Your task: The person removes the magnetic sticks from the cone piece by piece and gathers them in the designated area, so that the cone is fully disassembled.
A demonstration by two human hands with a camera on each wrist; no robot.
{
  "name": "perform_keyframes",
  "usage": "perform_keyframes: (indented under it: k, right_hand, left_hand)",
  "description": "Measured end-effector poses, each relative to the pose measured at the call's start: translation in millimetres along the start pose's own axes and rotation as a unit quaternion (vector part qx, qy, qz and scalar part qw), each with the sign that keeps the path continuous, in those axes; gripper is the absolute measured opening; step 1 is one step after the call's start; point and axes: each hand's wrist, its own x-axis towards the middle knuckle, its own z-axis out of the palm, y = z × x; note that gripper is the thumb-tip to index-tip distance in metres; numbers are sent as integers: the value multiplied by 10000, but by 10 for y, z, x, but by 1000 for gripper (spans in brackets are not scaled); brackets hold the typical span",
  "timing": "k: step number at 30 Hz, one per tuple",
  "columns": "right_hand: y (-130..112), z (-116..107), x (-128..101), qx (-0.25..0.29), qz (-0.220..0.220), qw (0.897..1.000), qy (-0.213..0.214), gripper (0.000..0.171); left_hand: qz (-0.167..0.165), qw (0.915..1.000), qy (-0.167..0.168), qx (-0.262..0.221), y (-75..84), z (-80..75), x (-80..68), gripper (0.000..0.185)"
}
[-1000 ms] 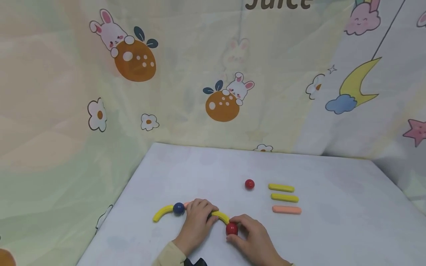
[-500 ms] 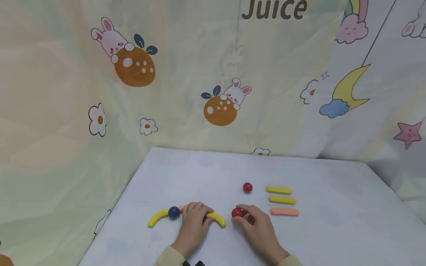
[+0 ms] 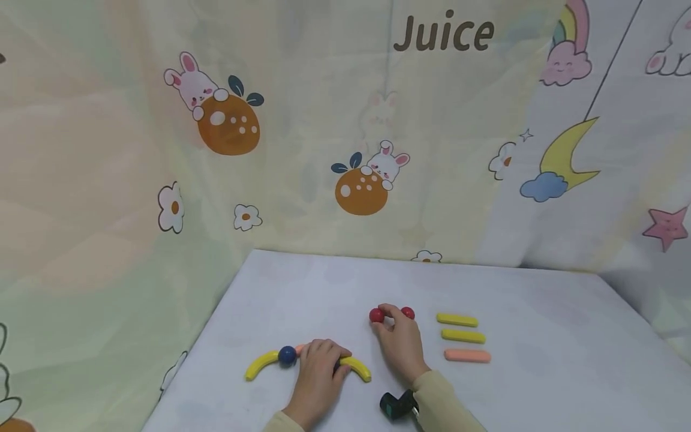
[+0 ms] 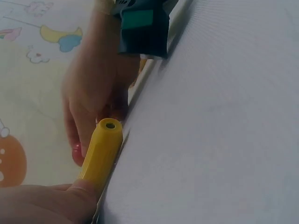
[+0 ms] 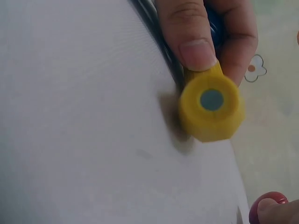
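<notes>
A white desk (image 3: 545, 360) bears a curved chain of yellow, pink and blue pieces (image 3: 261, 364), held in the narrow grip of the left hand (image 3: 318, 372); the right hand (image 3: 400, 345), left of three straight yellow and pink sticks (image 3: 463, 336), pinches a glossy red ball (image 3: 376, 315) near a second red ball (image 3: 408, 312).

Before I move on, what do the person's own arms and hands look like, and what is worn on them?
The left hand and right hand are both bare, without gloves. Plain beige fabric sleeves end near both wrists. Beside the right sleeve is a blocky black device with a flat green panel.
</notes>
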Motion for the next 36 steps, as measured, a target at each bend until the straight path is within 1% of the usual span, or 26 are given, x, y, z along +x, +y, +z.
perform_keyframes:
  k: [4,7,14,21,23,26,29,30,31,33,35,36]
  right_hand:
    - [8,43,62,-165,-12,9997,193,39]
    - [2,55,88,-254,38,9994,245,39]
    - [-27,45,96,-334,224,9991,143,43]
    - [-30,34,62,-229,339,9991,68,50]
    - [-19,-4,4,-274,309,9991,89,50]
    - [-37,-70,-148,-562,64,9981,257,47]
    - [-114,-121,-359,-774,-375,9953,452,37]
    - [-149,-132,-430,-774,-507,9948,426,32]
    - [-185,-142,-501,-699,-614,9950,351,29]
    - [-246,-158,-625,-556,-757,9956,53,24]
    - [-284,-165,-715,-460,-797,9954,-258,22]
    - [-294,-166,-740,-480,-805,9950,-346,21]
  left_hand:
    - [-62,10000,-34,1,2,6,7,13]
    - [-72,10000,-35,11,-2,6,12,13]
    - [-35,10000,5,58,-11,13,8,14]
    - [-17,9999,80,140,-6,7,-15,14]
    - [19,9998,119,135,-3,24,-21,15]
    - [102,9995,263,126,-1,34,-32,15]
    - [167,9986,499,84,-3,18,-35,17]
    - [169,9982,574,81,-3,9,-34,18]
    - [185,9977,655,62,-4,1,-33,19]
    - [184,9970,754,50,-4,-8,-28,19]
    - [188,9966,799,47,1,-9,-23,20]
    - [184,9966,806,21,7,-8,-18,20]
